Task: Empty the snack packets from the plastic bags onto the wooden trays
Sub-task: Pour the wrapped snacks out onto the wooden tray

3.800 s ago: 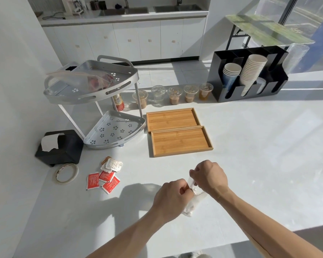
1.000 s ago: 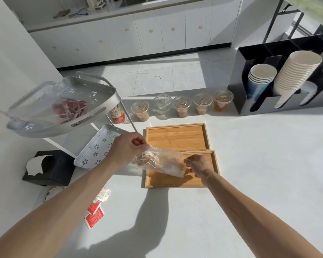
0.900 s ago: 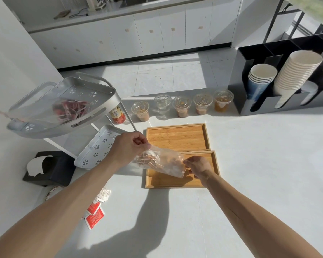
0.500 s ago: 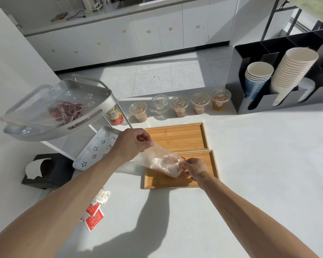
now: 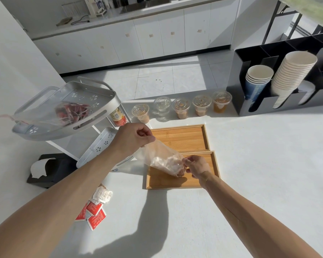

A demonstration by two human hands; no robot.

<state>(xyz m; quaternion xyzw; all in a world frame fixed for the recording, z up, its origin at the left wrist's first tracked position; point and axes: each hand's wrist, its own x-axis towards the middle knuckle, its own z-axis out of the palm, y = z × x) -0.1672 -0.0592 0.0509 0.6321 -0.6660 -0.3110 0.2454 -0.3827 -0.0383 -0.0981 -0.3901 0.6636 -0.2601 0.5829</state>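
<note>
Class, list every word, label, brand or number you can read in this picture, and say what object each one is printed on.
No text can be read with confidence.
Red square sachets on the white counter: white print, too small to read.
Pale crumpled sachets: faint print, blurred.
Yellow-and-red labelled can behind the silver rack: dark characters, illegible.
Clear-lidded plastic cups: lids embossed, not readable.
Stacked paper cups: no print visible.

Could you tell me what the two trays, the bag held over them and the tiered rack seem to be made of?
Near tray and far tray: wood, possibly bamboo, with fine straight grain and a satin, honey-coloured surface.
Bag: thin clear plastic film; it creases, glints and shows brownish contents. Left hand and right hand pinch its ends.
Rack: looks like matt silver metal with punched flower holes.
</note>
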